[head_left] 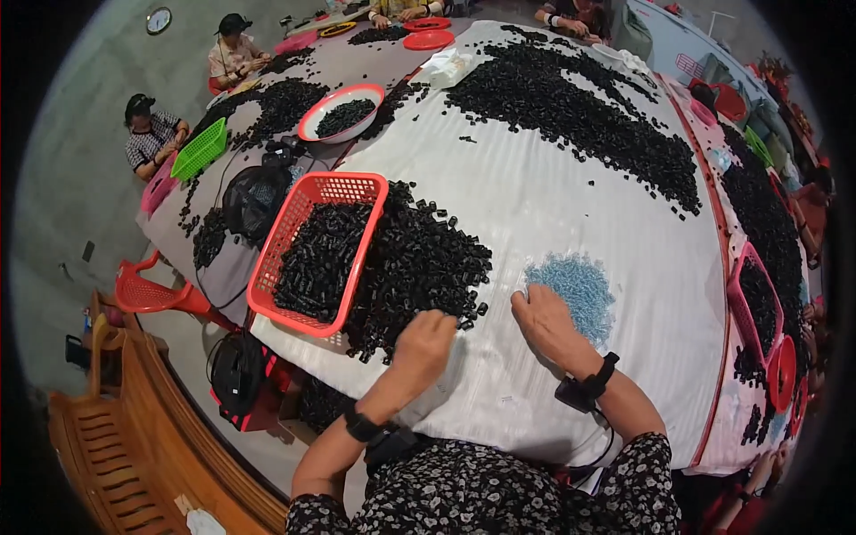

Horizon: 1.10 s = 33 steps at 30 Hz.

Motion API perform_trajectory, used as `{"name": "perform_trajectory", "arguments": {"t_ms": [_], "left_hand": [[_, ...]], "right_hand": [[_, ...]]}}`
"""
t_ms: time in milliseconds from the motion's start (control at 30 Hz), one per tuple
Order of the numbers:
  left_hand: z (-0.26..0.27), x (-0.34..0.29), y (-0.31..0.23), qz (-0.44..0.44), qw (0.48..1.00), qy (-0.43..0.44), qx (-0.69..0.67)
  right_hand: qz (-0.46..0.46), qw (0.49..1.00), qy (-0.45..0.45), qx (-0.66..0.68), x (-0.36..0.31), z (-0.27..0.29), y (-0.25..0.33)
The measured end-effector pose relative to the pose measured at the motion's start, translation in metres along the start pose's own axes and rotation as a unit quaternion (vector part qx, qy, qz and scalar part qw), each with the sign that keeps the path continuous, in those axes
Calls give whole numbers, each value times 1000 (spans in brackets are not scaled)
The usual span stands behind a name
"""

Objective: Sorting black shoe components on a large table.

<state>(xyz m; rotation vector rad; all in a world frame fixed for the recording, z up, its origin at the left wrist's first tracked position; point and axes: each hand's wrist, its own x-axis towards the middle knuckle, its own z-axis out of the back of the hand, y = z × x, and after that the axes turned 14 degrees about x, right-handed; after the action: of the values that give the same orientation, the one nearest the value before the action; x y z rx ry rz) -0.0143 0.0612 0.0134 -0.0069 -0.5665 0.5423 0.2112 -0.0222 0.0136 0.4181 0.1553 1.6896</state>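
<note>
Left of centre, a red basket (295, 321) slants lengthwise from lower left to upper right. Beside it, black pieces (428, 267) point every way. At lower centre, the left hand (423, 349) bunches its fingers, grip hidden; right of centre, the right hand (551, 327) curls narrowly beside blue pieces (578, 292), hold unclear.

No text, label or number can be read; the round wall clock (158, 20) is seen too small for its dial markings to be made out.
</note>
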Motion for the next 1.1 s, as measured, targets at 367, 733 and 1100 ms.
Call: {"name": "perform_trajectory", "arguments": {"t_ms": [367,733,1100], "left_hand": [[-64,39,-27,-84,982,118,122],[-64,31,-18,-49,993,100,30],[-23,30,-14,165,934,64,-310]], "right_hand": [[15,975,-97,200,-22,7,4],[-17,977,-47,205,-26,6,18],[-81,940,-106,314,-33,5,12]]}}
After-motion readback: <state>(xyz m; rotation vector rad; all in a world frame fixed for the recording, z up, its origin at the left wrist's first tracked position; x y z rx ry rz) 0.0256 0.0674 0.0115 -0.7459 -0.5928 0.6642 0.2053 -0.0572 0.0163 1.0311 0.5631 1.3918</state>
